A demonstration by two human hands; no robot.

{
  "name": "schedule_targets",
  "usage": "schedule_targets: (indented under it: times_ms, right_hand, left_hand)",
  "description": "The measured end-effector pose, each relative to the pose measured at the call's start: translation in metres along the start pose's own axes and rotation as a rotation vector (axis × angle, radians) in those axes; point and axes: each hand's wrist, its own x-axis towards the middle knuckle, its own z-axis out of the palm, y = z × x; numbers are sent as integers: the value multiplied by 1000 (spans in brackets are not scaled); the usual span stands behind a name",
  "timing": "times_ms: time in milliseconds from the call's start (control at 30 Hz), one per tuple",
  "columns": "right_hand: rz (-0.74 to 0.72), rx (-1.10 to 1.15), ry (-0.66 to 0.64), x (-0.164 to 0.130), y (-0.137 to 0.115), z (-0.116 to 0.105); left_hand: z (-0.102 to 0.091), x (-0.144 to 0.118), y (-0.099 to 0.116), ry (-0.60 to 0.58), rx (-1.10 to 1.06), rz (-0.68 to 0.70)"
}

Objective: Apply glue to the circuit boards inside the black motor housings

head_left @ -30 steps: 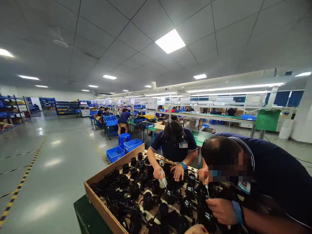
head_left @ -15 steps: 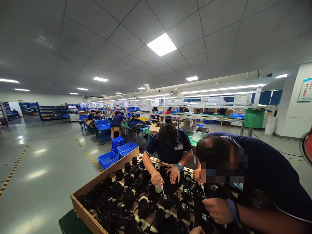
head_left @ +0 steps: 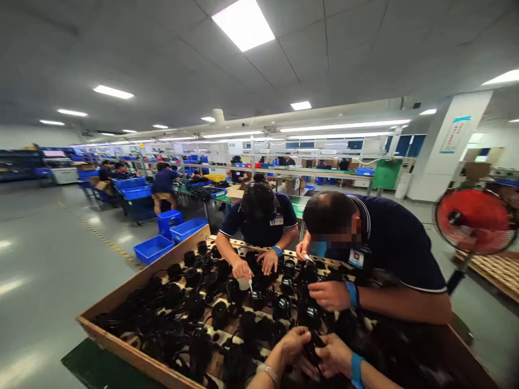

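A big wooden tray [head_left: 121,292] covered the tabletop, crammed with black round units and cables. Two co-workers bent over its far edge; one co-worker's hand [head_left: 242,269] held a small white bottle [head_left: 244,283]. At the near edge, the left hand [head_left: 292,343] and right hand [head_left: 333,354] met, both curled tight around one black unit [head_left: 312,346].
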Motion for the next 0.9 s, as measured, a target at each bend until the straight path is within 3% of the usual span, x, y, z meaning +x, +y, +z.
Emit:
schedule_targets:
  times_ms: [300, 500, 667, 900]
  right_hand:
    - [27, 28, 131, 17, 20, -6]
    - [46, -49, 172, 22, 22, -5]
    - [68, -78, 109, 18, 13, -11]
    - [108, -22, 11, 22, 8, -21]
  left_hand:
    - [-11, -3, 5, -280, -201, -165]
    - [-5, 2, 2, -192, -223, -164]
    - [-6, 1, 6, -180, -181, -201]
    - [0, 1, 5, -74, -6, -50]
